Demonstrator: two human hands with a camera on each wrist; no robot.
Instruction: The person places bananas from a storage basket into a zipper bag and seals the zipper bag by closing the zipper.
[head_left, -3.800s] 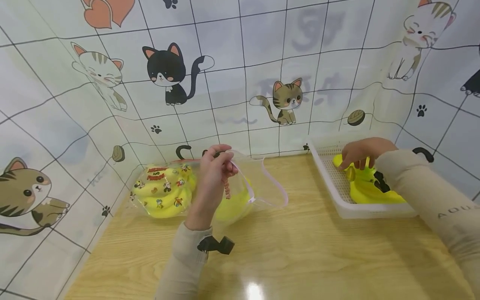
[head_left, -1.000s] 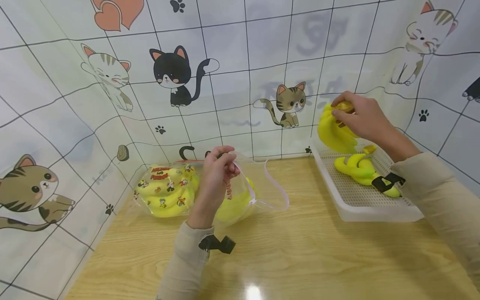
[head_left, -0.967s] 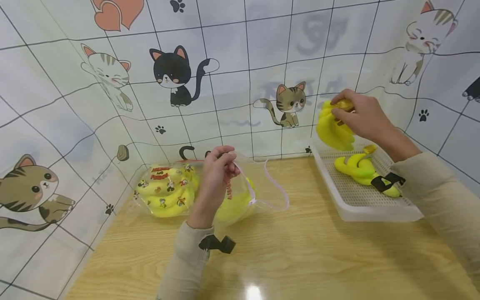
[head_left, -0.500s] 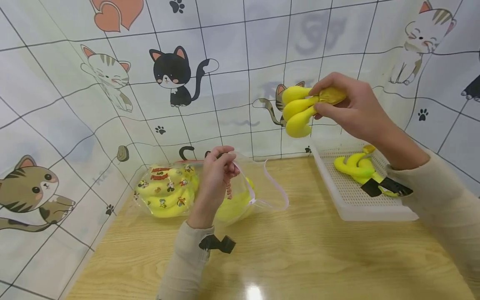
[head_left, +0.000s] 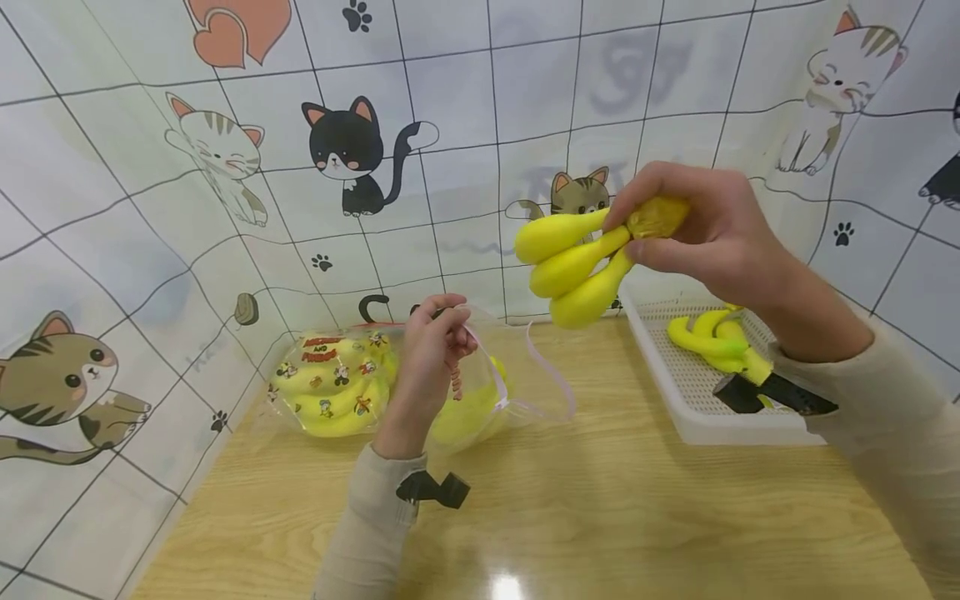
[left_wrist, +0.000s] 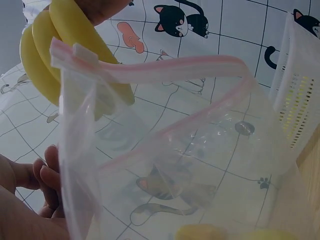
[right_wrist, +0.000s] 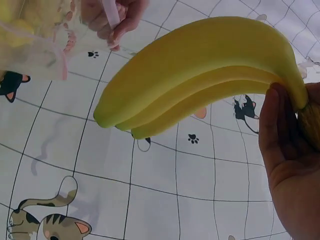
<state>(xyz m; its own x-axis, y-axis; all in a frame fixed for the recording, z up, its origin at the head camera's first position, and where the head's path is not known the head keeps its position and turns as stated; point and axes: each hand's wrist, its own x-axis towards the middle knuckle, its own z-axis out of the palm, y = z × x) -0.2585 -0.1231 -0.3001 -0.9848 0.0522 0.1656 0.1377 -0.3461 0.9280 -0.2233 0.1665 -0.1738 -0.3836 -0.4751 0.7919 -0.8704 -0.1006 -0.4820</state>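
Observation:
My left hand (head_left: pixel 429 367) pinches the rim of a clear zip bag (head_left: pixel 480 417). The bag's pink-edged mouth (left_wrist: pixel 165 70) gapes in the left wrist view, and yellow shapes lie at its bottom. By its stem end, my right hand (head_left: pixel 712 242) grips a bunch of yellow bananas (head_left: pixel 568 267), raised above the table to the right of the bag. In the right wrist view the bananas (right_wrist: pixel 200 65) point toward the left hand. The left fingertips are partly hidden behind the plastic in the left wrist view.
A white perforated basket (head_left: pixel 686 423) at the right holds more bananas (head_left: pixel 708 337). Left of my left hand lies a printed clear bag (head_left: pixel 330 383) with yellow fruit inside. A cat-patterned sheet (head_left: pixel 465 125) covers the walls behind the wooden table (head_left: pixel 600 508).
My right hand gripped the banana bunch in the basket, lifted it out and carried it left toward the open bag. My left hand has stayed at the bag's rim.

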